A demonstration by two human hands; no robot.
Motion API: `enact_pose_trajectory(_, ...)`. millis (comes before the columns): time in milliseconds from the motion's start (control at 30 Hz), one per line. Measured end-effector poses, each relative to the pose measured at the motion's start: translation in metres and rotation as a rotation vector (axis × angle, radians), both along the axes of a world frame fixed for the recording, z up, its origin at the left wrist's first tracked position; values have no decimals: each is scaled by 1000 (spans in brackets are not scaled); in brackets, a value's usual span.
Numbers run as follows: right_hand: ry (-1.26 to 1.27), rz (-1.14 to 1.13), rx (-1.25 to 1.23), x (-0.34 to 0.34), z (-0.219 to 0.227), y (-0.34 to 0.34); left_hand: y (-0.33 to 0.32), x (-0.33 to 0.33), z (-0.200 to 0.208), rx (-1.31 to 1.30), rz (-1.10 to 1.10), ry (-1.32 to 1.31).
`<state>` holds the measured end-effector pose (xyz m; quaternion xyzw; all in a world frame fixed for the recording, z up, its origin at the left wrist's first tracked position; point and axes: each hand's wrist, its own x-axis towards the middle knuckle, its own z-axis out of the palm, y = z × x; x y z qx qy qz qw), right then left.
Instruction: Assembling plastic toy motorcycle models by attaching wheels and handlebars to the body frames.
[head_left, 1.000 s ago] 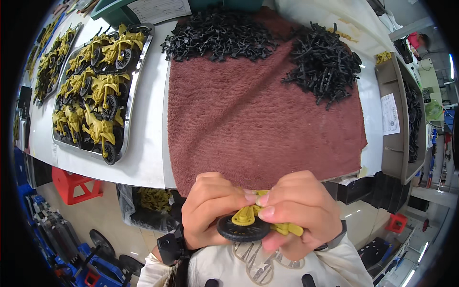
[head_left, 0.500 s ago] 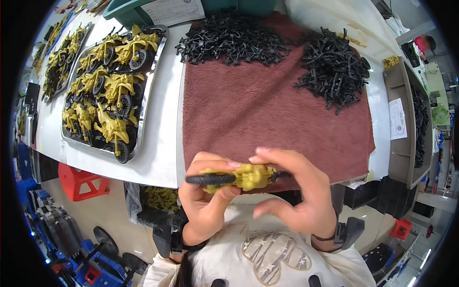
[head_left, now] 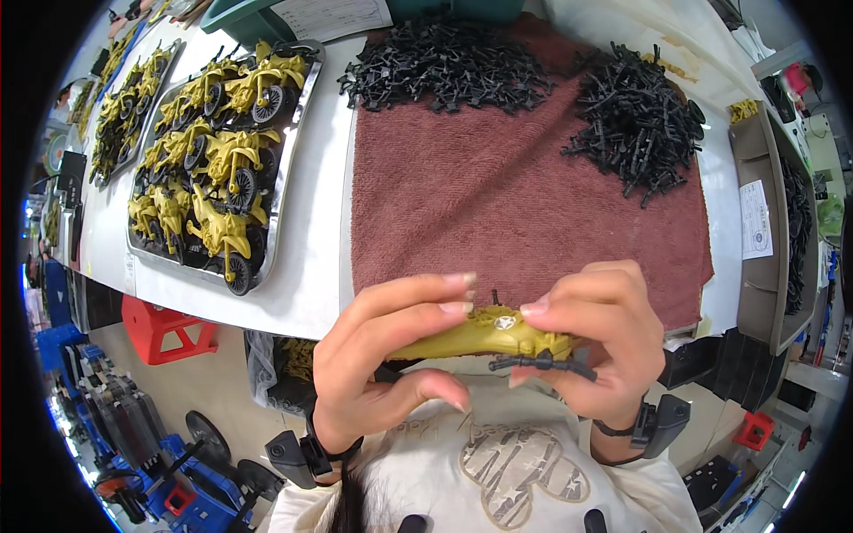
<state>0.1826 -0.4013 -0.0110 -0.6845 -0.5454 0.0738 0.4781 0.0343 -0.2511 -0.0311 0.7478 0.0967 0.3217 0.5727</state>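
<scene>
Yellow toy motorcycle point(head_left: 480, 339), long axis running left to right, is held just off the near edge of the tabletop point(head_left: 311, 244), right hand point(head_left: 606, 342) clamped on its right end, left hand point(head_left: 369, 355) open over the other, thumb apart.

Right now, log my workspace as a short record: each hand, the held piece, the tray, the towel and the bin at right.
Right hand: grips a yellow toy motorcycle
Left hand: fingers over its body, thumb apart
Held piece: black handlebar-shaped part on its near side
Metal tray: at left, bearing yellow toy motorcycles with black wheels
Maroon towel: two heaps of small black parts toward its far side
Grey-brown bin: holds black pieces
</scene>
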Motion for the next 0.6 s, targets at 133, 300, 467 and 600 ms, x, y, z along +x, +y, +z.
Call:
enact_pose_trajectory(133, -1, -11, 70, -1, -6, 7, 6, 0, -11, 156, -80, 39)
enact_pose_trajectory(300, 158, 28, 129, -11, -12, 6, -1, 2, -13, 213, 19, -70)
enact_pose_trajectory(467, 214, 29, 98, -12, -11, 4, -4, -1, -11, 191, 24, -48)
enact_pose_trajectory(600, 270, 92, 107, -3, -10, 6, -2, -1, -4, 16, -29, 8)
